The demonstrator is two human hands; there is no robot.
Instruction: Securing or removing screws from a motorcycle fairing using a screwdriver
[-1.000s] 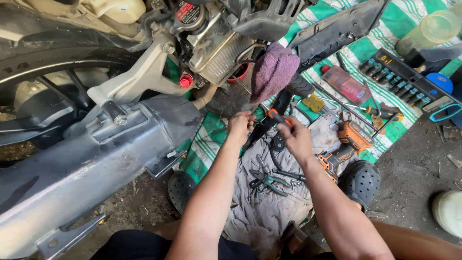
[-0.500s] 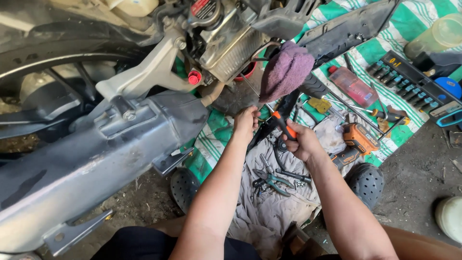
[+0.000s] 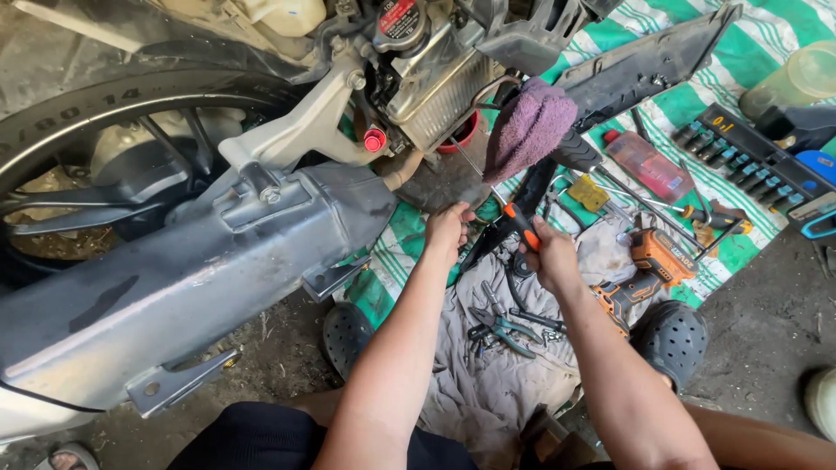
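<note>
My right hand (image 3: 550, 258) grips an orange-and-black screwdriver (image 3: 520, 223) whose thin shaft runs up and left toward the underside of the motorcycle engine (image 3: 435, 78). My left hand (image 3: 448, 228) is closed just left of it, under the engine, and I cannot tell what it holds. A purple rag (image 3: 529, 126) hangs over a black handle right above both hands. The grey exhaust muffler (image 3: 192, 278) stretches to the left, in front of the rear tyre (image 3: 104, 100).
Tools lie on a grey cloth (image 3: 496, 383) and a green-striped mat (image 3: 740, 52): pliers (image 3: 498, 326), an orange cordless driver (image 3: 649, 265), a socket rail (image 3: 740, 157), a red bottle (image 3: 649, 165), a long black panel (image 3: 644, 57). My dark clogs (image 3: 675, 335) rest on the dirt floor.
The view has shifted and drawn closer. My right hand has lifted the screwdriver up toward the engine, and my left hand has moved up under the engine beside it.
</note>
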